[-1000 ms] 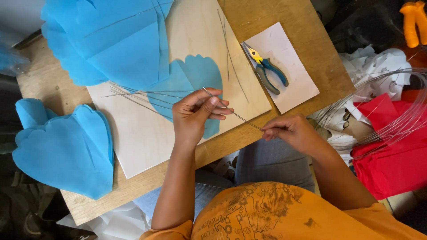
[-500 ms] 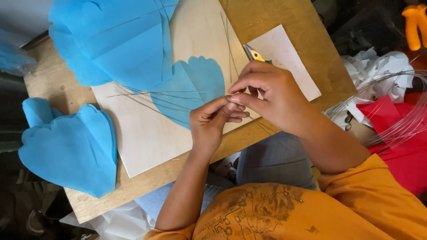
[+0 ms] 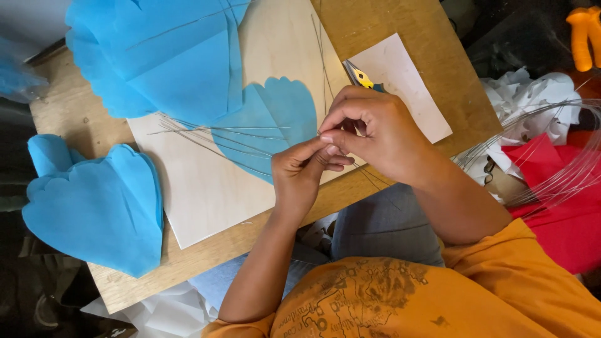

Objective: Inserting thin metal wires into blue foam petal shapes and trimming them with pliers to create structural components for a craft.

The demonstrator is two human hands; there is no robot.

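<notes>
My left hand (image 3: pixel 305 176) and my right hand (image 3: pixel 375 131) meet over the near edge of a pale wooden board (image 3: pixel 206 194). Both pinch the same thin metal wire (image 3: pixel 375 180), fingertips touching at the pinch. A scalloped blue tissue paper petal (image 3: pixel 269 125) lies on the board just behind my hands, with several loose wire strands (image 3: pixel 206 134) across it. Yellow-handled pliers (image 3: pixel 358 76) lie on a white card (image 3: pixel 407 81), mostly hidden by my right hand.
A large blue tissue sheet (image 3: pixel 169 56) covers the far board. A stack of blue petals (image 3: pixel 94 206) hangs over the brown table (image 3: pixel 400 25) at left. A wire coil (image 3: pixel 551 163), red paper (image 3: pixel 563 213) and white tissue (image 3: pixel 532 94) sit right.
My right hand has moved left from the table's edge and joined my left hand. The wire that was stretched between them is now pinched at one spot.
</notes>
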